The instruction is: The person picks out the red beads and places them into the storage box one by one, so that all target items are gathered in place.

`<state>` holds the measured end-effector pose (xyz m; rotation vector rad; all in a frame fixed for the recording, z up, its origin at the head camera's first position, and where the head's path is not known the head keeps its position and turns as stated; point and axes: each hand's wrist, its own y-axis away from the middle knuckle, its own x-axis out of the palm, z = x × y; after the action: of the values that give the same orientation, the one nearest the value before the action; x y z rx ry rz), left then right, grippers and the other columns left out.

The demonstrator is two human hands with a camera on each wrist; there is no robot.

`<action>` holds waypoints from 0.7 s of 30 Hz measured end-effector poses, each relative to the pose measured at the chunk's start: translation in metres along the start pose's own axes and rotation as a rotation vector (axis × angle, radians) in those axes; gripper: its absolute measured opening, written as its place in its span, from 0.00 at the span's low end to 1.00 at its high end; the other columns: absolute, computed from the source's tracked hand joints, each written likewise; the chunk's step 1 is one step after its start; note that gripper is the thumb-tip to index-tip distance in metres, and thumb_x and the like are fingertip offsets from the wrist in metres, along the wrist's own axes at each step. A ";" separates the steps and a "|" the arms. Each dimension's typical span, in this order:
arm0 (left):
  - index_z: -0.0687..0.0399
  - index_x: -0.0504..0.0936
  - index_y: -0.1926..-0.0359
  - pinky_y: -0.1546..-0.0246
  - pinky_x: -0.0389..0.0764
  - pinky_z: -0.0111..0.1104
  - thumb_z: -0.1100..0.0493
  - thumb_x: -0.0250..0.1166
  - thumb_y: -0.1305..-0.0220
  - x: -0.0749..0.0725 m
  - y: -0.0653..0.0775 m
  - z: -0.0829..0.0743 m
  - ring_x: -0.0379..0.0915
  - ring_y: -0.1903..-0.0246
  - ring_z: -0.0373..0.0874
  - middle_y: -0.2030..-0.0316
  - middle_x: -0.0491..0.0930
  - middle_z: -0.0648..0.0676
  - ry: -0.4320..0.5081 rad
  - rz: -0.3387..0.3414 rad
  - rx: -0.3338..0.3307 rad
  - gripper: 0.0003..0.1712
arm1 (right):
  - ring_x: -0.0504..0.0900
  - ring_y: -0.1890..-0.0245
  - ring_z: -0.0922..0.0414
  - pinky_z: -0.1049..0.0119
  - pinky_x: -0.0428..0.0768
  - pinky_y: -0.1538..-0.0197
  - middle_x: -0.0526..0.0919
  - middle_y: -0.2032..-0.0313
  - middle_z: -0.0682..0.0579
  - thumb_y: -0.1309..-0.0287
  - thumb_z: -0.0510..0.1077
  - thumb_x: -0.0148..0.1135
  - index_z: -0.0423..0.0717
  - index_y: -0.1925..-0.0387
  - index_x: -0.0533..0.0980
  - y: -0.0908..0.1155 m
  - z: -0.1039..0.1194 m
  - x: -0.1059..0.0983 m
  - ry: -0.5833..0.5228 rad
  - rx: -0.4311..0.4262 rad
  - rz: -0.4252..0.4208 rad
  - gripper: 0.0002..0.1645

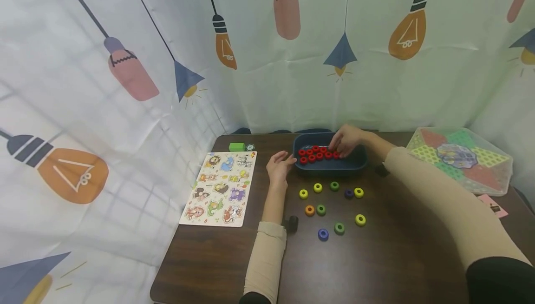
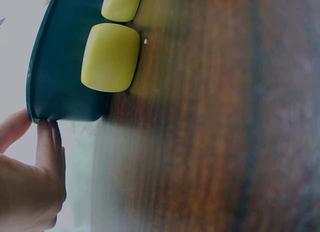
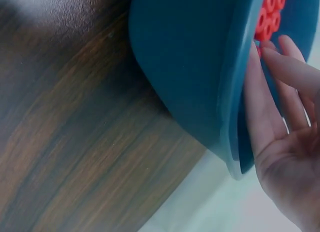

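Observation:
A dark blue plastic tub (image 1: 330, 171) stands at the table's back edge. Several red rings (image 1: 319, 156) lie grouped in rows on its floor, mostly toward the left. My left hand (image 1: 277, 169) is at the tub's left end; the left wrist view shows its fingertips (image 2: 45, 126) touching the rim, the thumb a little apart from them. My right hand (image 1: 346, 140) reaches over into the tub. Its thumb and index finger (image 3: 257, 97) come together at a red ring (image 3: 258, 50), which they largely cover in the right wrist view.
Yellow, green, orange and blue rings (image 1: 323, 234) are scattered before the tub. On the left lies an animal puzzle board (image 1: 221, 187), with a green block (image 1: 237, 147) behind it. A clear patterned box (image 1: 459, 160) and a pink card (image 1: 493, 205) are at the right.

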<state>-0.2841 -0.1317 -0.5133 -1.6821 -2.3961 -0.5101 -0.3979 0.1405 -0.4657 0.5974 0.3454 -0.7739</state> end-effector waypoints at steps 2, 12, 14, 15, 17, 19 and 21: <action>0.61 0.77 0.48 0.53 0.82 0.36 0.76 0.71 0.52 0.001 -0.001 0.000 0.81 0.49 0.53 0.41 0.72 0.69 -0.009 -0.001 0.004 0.28 | 0.87 0.64 0.44 0.53 0.86 0.62 0.84 0.54 0.36 0.45 0.27 0.59 0.33 0.52 0.81 0.004 0.001 -0.001 -0.002 -0.021 -0.019 0.17; 0.62 0.77 0.47 0.51 0.82 0.39 0.77 0.71 0.51 -0.003 -0.006 -0.002 0.80 0.49 0.55 0.47 0.78 0.62 -0.046 0.005 0.000 0.28 | 0.87 0.61 0.44 0.53 0.86 0.61 0.85 0.56 0.38 0.41 0.33 0.63 0.37 0.54 0.83 0.036 0.013 0.011 0.067 -0.192 -0.201 0.12; 0.62 0.77 0.47 0.50 0.81 0.41 0.77 0.70 0.50 -0.007 -0.005 -0.005 0.81 0.50 0.56 0.47 0.78 0.61 -0.061 0.007 0.000 0.27 | 0.87 0.61 0.45 0.54 0.86 0.61 0.86 0.57 0.40 0.40 0.36 0.65 0.41 0.55 0.83 0.043 0.013 0.016 0.105 -0.215 -0.244 0.11; 0.62 0.77 0.46 0.49 0.81 0.42 0.76 0.69 0.49 -0.008 -0.005 -0.007 0.81 0.50 0.56 0.46 0.77 0.62 -0.069 0.007 0.006 0.27 | 0.87 0.62 0.46 0.55 0.85 0.62 0.87 0.58 0.41 0.40 0.37 0.65 0.42 0.55 0.84 0.047 0.013 0.019 0.128 -0.225 -0.265 0.11; 0.61 0.76 0.46 0.49 0.81 0.45 0.75 0.68 0.46 -0.012 -0.004 -0.013 0.82 0.52 0.56 0.46 0.77 0.62 -0.102 0.010 0.037 0.25 | 0.87 0.62 0.49 0.57 0.84 0.61 0.88 0.59 0.45 0.39 0.40 0.66 0.47 0.56 0.84 0.055 0.013 0.023 0.194 -0.244 -0.320 0.10; 0.60 0.76 0.46 0.49 0.80 0.46 0.73 0.67 0.44 -0.015 -0.004 -0.021 0.82 0.53 0.55 0.46 0.77 0.61 -0.153 0.025 0.087 0.23 | 0.86 0.62 0.53 0.57 0.83 0.60 0.88 0.61 0.51 0.38 0.45 0.65 0.52 0.56 0.84 0.063 0.013 0.027 0.262 -0.256 -0.383 0.09; 0.58 0.77 0.45 0.48 0.80 0.47 0.69 0.67 0.41 -0.019 -0.005 -0.030 0.81 0.52 0.53 0.46 0.77 0.58 -0.231 0.046 0.158 0.22 | 0.85 0.62 0.56 0.55 0.81 0.59 0.88 0.61 0.55 0.37 0.49 0.64 0.54 0.56 0.84 0.070 0.013 0.029 0.328 -0.266 -0.447 0.10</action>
<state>-0.2834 -0.1613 -0.4922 -1.8071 -2.4690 -0.1204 -0.3259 0.1559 -0.4441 0.3967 0.8910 -1.0372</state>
